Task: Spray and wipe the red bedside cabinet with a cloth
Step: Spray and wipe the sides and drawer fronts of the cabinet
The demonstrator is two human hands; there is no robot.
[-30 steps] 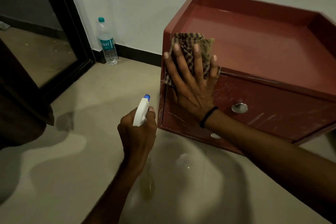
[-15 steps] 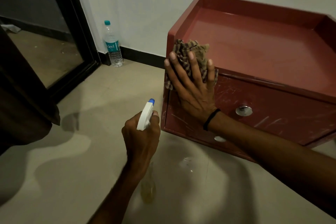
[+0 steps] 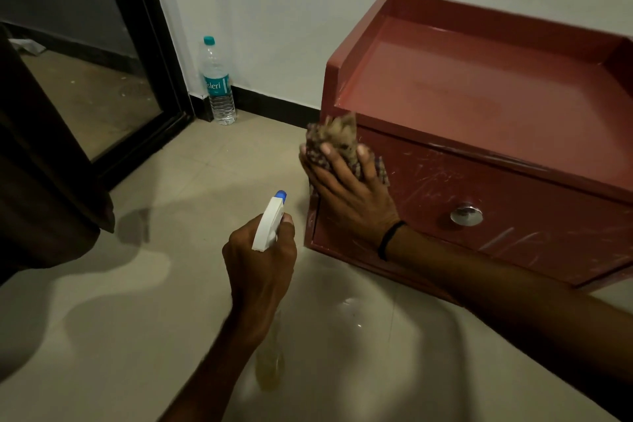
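Observation:
The red bedside cabinet (image 3: 479,106) stands on the floor against the white wall, with a scratched drawer front and a round metal knob (image 3: 466,215). My right hand (image 3: 349,192) presses a bunched checked cloth (image 3: 337,137) against the cabinet's front left corner, just below the top edge. My left hand (image 3: 260,260) grips a spray bottle (image 3: 270,226) with a white head and blue nozzle, held left of the cabinet's lower corner. The bottle's clear body with yellowish liquid hangs below my wrist.
A plastic water bottle (image 3: 217,82) with a teal cap stands by the wall left of the cabinet. A black-framed mirror or door (image 3: 150,55) leans at the left. A dark shape (image 3: 44,164) fills the left edge. Tiled floor (image 3: 137,319) spreads in front.
My right hand has slid the cloth down and left, from over the top edge to the cabinet's front left corner, and the cloth is more bunched. My left hand holds the sprayer in about the same place.

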